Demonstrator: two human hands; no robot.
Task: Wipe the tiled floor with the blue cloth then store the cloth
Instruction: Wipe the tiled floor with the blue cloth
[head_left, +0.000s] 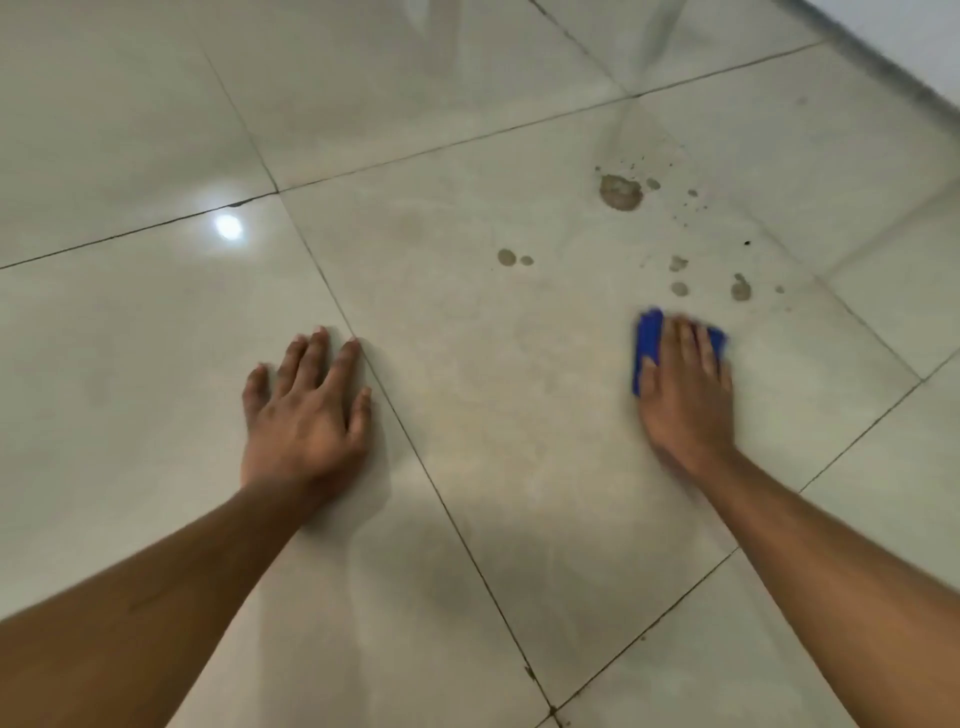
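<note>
While my right hand (685, 384) is pressing the blue cloth (648, 340) flat against the tiled floor (467, 415), its fingers lying fairly straight over the folded pad instead of curling round it, I am judging the wiping as only partly done. My left hand (306, 410) is resting palm-down with fingers spread, gripping nothing, straddling a grout line (415, 457) and apparently bracing me.

Brown spots (680, 288) are sitting just beyond the cloth, with a larger brown blotch (619, 192) farther off and fine specks scattered around it. What is worrying me is smearing: a small pad driven straight through the blotch may be dragging the mess into a film or into the grout, and it could be loading up quickly. With a flat palm and no pinch, the cloth may also be slipping out from under my fingers on this glossy tile. The right hand is blurred, so I cannot be reading its fingertips exactly.

Room is looking generous to the left and toward me. At the far right a dark-edged wall base (893, 73) is bounding the floor, well apart from the cloth. No storage place for the cloth is showing.
</note>
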